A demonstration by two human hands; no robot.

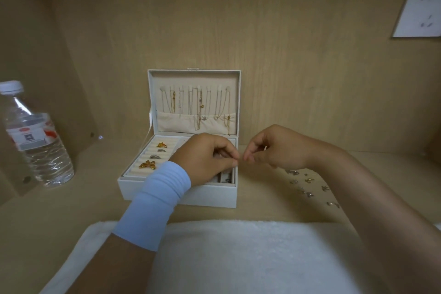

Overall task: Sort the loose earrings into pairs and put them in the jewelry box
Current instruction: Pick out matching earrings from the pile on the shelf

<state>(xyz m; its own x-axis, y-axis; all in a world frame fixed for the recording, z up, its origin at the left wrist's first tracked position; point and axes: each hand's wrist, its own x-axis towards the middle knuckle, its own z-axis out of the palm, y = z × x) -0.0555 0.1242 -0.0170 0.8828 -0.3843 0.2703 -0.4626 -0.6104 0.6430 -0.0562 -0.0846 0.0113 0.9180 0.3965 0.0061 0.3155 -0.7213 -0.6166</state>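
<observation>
An open white jewelry box (210, 194) stands in the middle of the wooden shelf, with necklaces hanging in its lid and rings and gold butterfly pieces (148, 164) in its left slots. My left hand (206, 160), with a pale blue wristband, hovers over the box's right side, fingertips pinched together. My right hand (274, 150) meets it fingertip to fingertip above the box's right edge, also pinched. Whatever small piece they hold is too tiny to make out. Several loose earrings (309, 186) lie scattered on the shelf right of the box.
A plastic water bottle (35, 136) stands at the left. A white towel (238, 258) covers the near edge. Wooden walls close in at the back and left, and a white socket plate (420, 12) sits on the upper right wall.
</observation>
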